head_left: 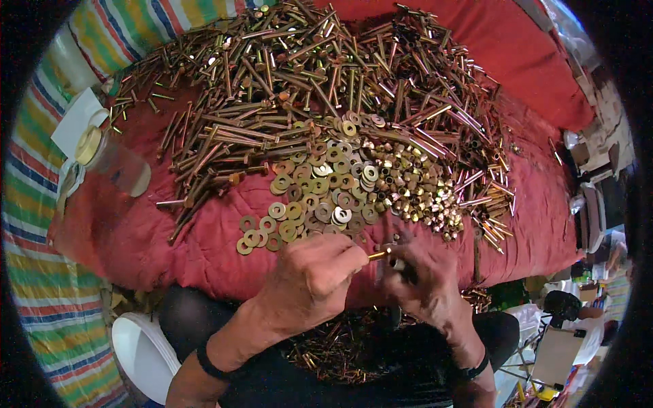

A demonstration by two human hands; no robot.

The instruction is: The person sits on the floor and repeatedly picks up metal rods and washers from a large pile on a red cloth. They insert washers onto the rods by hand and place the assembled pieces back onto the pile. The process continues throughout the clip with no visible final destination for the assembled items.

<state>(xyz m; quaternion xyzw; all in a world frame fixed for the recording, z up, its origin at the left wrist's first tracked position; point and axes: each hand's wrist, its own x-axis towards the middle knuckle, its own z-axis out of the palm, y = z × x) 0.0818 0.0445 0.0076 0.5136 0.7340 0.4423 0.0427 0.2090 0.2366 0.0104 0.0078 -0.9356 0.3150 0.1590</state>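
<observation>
My left hand (316, 272) is closed around a bolt (378, 256), whose brassy end sticks out to the right between thumb and fingers. Facing it, my right hand (425, 275) is curled at the bolt's tip and partly blurred by motion. Small shiny metal shows at its fingertips, but I cannot make out what it is. Just beyond my hands, on the red cloth, lies a spread of flat washers (309, 200). A heap of small nuts (415, 180) adjoins them on the right. Behind both rises a large pile of long bolts (286, 75).
A clear jar (122, 163) with a pale lid lies on its side at the left. Red padded cloth (136, 251) covers the work surface. More bolts (333, 350) lie below, between my legs. A white tub (143, 353) stands at lower left, striped sheeting (41, 238) beside it.
</observation>
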